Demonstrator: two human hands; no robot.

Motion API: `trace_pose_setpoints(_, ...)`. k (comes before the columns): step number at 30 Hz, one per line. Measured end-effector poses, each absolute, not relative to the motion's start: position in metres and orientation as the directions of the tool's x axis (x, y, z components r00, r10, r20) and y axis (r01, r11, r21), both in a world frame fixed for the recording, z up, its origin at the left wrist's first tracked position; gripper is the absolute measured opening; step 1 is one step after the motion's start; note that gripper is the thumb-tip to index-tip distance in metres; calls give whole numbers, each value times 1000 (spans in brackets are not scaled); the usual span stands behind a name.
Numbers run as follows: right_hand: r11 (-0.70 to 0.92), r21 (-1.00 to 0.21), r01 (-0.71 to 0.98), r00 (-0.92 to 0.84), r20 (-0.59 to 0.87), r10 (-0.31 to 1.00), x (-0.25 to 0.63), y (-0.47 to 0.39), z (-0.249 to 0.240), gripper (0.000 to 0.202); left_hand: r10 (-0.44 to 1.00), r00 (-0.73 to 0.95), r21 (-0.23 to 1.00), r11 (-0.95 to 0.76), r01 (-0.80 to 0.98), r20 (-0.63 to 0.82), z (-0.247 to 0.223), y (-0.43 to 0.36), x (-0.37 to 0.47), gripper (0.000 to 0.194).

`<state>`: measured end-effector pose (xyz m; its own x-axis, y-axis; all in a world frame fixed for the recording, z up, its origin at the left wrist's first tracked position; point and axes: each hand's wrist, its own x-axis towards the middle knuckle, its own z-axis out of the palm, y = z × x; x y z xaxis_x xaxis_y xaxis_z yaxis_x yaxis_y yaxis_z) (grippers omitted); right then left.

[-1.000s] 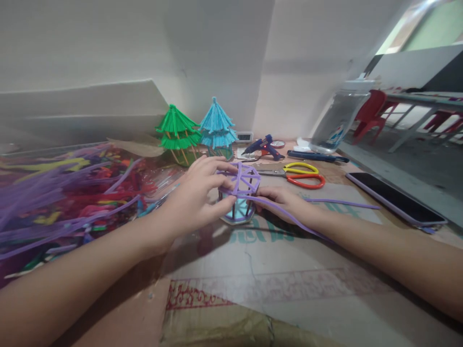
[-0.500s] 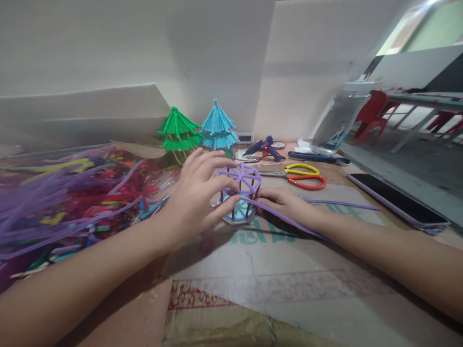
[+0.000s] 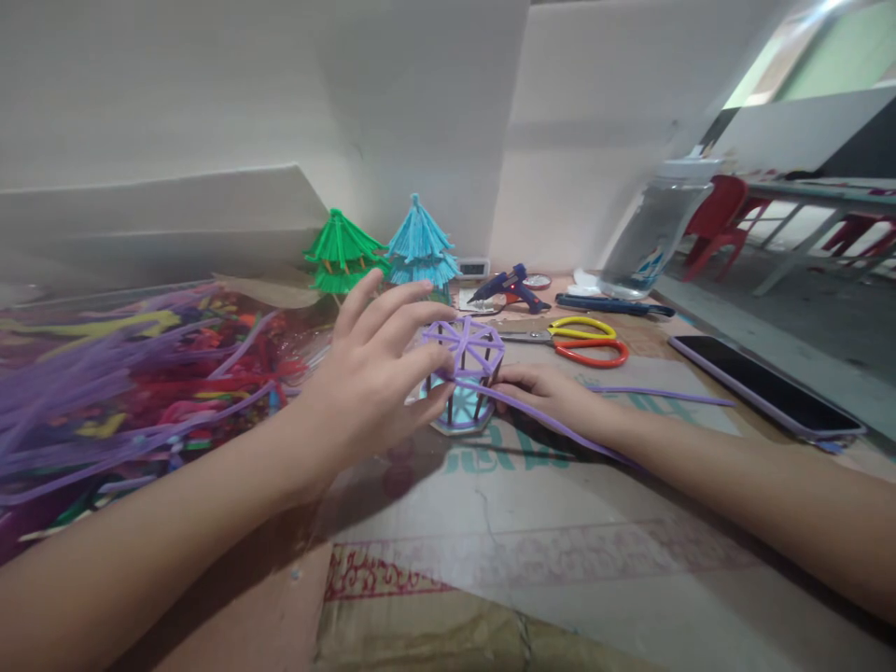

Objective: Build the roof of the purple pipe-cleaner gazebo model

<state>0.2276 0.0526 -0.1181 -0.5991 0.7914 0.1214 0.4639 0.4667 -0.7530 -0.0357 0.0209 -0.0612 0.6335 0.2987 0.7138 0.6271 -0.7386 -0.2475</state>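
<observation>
A small eight-sided frame (image 3: 464, 347) with a purple spoked top, dark posts and a light blue base stands upright on the cardboard. My left hand (image 3: 385, 364) is at its left side, fingers spread and raised, with thumb and index finger near the front left edge of the top. From that edge a long purple pipe cleaner (image 3: 546, 420) runs right and passes by my right forearm. Low at the frame's right side, my right hand (image 3: 536, 392) has its fingers bent together against a post; the fingertips are partly hidden.
Pipe cleaners (image 3: 140, 373) pile up at left. Behind stand a green (image 3: 343, 243) and a blue (image 3: 418, 238) roofed model. A glue gun (image 3: 508, 287), scissors (image 3: 584, 341), a cutter (image 3: 616, 305), a bottle (image 3: 654, 233) and a phone (image 3: 766, 385) lie or stand at right.
My left hand has shifted slightly left and down, its thumb and index finger now closer to the frame's edge. My right hand and the frame look almost unchanged.
</observation>
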Motion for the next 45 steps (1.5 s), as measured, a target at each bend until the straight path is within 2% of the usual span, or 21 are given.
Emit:
trace_pose_setpoints(6, 471, -744, 473, -592, 128, 796, 227, 52, -117, 38, 262, 677, -347, -700, 624, 688, -64, 19, -38, 10)
trace_pose_setpoints(12, 491, -743, 454, -614, 138, 777, 225, 49, -114, 35, 270, 660, -296, -732, 614, 701, -63, 15, -37, 12)
trace_pose_setpoints(19, 493, -728, 475, -599, 142, 788, 226, 49, -116, 33, 282, 652, -316, -698, 642, 704, -62, 20, -36, 10)
trace_pose_setpoints(35, 448, -778, 441, -595, 120, 795, 228, 51, -114, 34, 187, 701, -400, -708, 582, 689, -66, 24, -39, 9)
trace_pose_setpoints(41, 419, -820, 390, -634, 91, 768, 241, 53, -102, 43, 207, 710, -396, -710, 582, 673, -66, 26, -42, 8)
trace_pose_setpoints(45, 390, -832, 394, -637, 59, 769, 242, 54, -110, 46, 177, 720, -416, -714, 563, 671, -65, 26, -42, 6)
